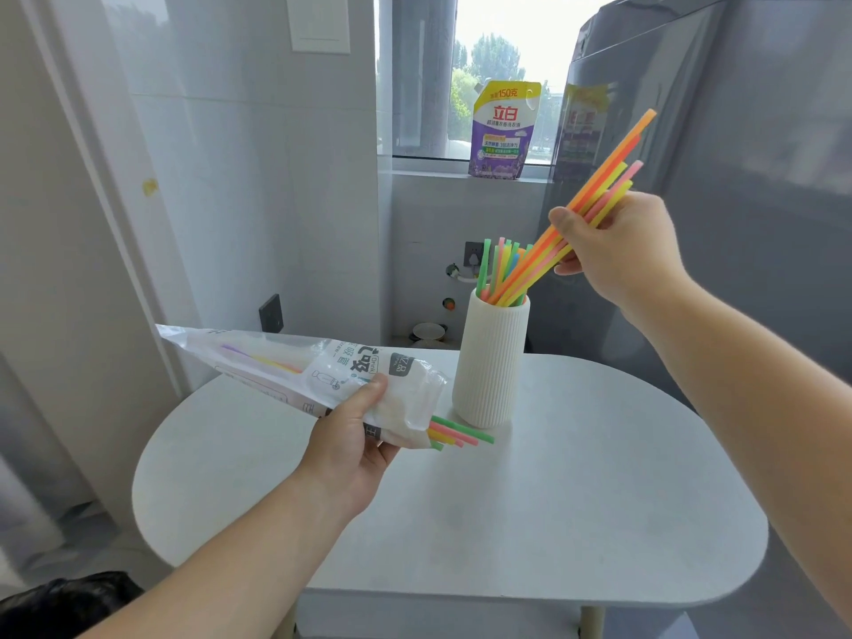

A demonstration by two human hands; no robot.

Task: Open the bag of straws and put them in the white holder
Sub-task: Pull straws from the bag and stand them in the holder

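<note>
One white holder, right hand pinching about six straws — tips inside it, left hand gripping one bag.

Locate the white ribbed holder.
In the head view the tall white ribbed holder stands upright on the rounded white table, just right of the plastic straw bag.

Home, utility or laundry corner. White tiled wall, 1 window with trees outside. Purple laundry detergent pouch stands on the window sill. Tall grey appliance at right, type unclear. Wall socket with a water tap just beside it, low on the back wall; 1 dark wall plate further left. Small white rounded surface, domestic size.
</note>
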